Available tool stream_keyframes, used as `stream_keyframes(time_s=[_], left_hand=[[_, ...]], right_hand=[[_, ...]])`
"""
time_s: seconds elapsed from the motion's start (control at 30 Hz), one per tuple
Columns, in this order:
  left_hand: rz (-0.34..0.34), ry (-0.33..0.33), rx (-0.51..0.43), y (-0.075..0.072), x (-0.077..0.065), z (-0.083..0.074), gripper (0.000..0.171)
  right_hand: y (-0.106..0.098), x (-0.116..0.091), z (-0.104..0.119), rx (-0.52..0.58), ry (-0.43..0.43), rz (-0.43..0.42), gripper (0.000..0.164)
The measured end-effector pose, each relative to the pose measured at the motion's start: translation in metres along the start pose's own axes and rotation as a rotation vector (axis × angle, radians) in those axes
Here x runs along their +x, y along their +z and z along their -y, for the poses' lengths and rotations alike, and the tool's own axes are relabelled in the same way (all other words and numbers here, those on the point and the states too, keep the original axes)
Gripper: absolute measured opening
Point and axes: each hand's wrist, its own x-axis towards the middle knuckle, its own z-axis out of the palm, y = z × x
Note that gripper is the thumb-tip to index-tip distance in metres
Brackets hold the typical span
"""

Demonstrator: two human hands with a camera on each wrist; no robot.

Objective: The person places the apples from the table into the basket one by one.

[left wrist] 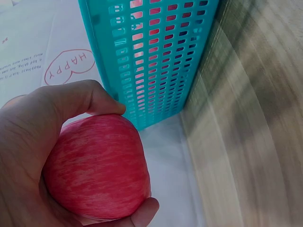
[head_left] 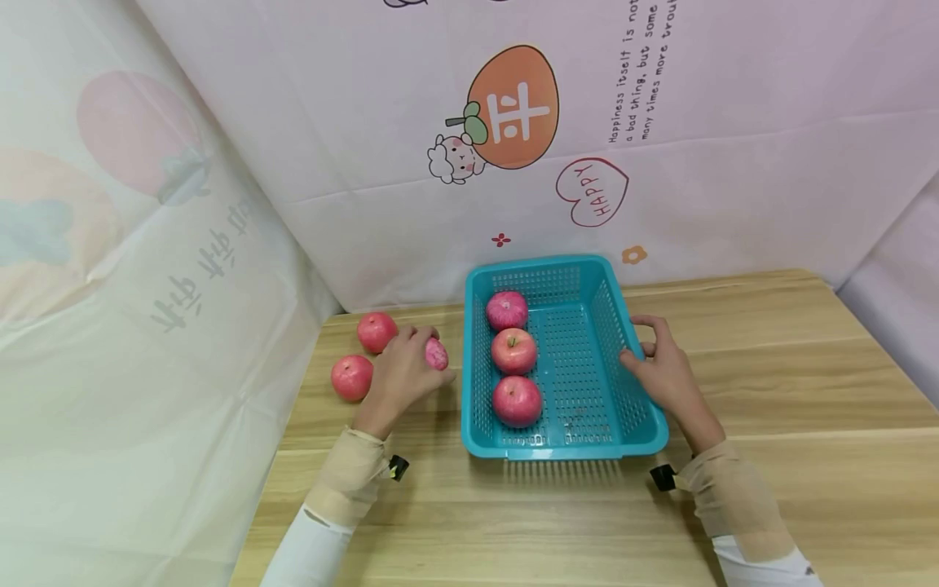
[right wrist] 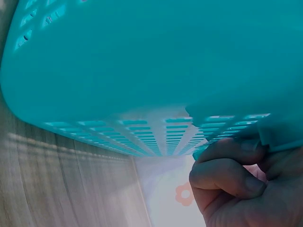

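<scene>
My left hand (head_left: 407, 371) grips a red apple (left wrist: 97, 168), thumb over one side and fingers round the other, just left of the blue plastic basket (head_left: 565, 452). In the left wrist view, the apple is close to the basket's perforated side wall. At the basket's right rim, my right hand (head_left: 666, 371) holds on, its thumb at the rim; in the right wrist view its fingers (right wrist: 225, 177) curl below the edge. Three apples stand in a row along the basket's left side: a far one (head_left: 507, 311), a middle one (head_left: 514, 351) and a near one (head_left: 517, 401).
Two more apples, a farther one (head_left: 376, 332) and a nearer one (head_left: 352, 377), sit on the wooden table (head_left: 543, 530) left of my left hand. A printed white cloth (head_left: 381, 236) hangs behind the table, and another covers the left side.
</scene>
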Motion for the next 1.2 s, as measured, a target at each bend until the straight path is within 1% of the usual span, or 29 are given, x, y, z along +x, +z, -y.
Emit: stream_keyframes(time_s=[0.3, 0.47, 0.57, 0.8, 1.2], left_hand=[[0.016, 0.004, -0.009, -0.006, 0.005, -0.010, 0.058], [0.008, 0.022, -0.008, -0.010, 0.010, -0.017, 0.049], [0.006, 0.035, -0.013, -0.011, 0.013, -0.021, 0.047], [0.019, 0.050, -0.021, -0.011, 0.018, -0.028, 0.055], [0.000, 0.076, -0.013, -0.009, 0.020, -0.035, 0.057]], right_hand=[[-0.001, -0.002, 0.003, -0.003, 0.000, -0.002, 0.063], [-0.001, -0.002, 0.003, 0.001, 0.001, -0.001, 0.063], [-0.001, -0.002, 0.004, -0.004, 0.004, -0.002, 0.063], [0.000, -0.001, 0.003, -0.016, 0.011, 0.000, 0.063], [0.000, 0.002, -0.003, -0.022, 0.000, -0.009, 0.062]])
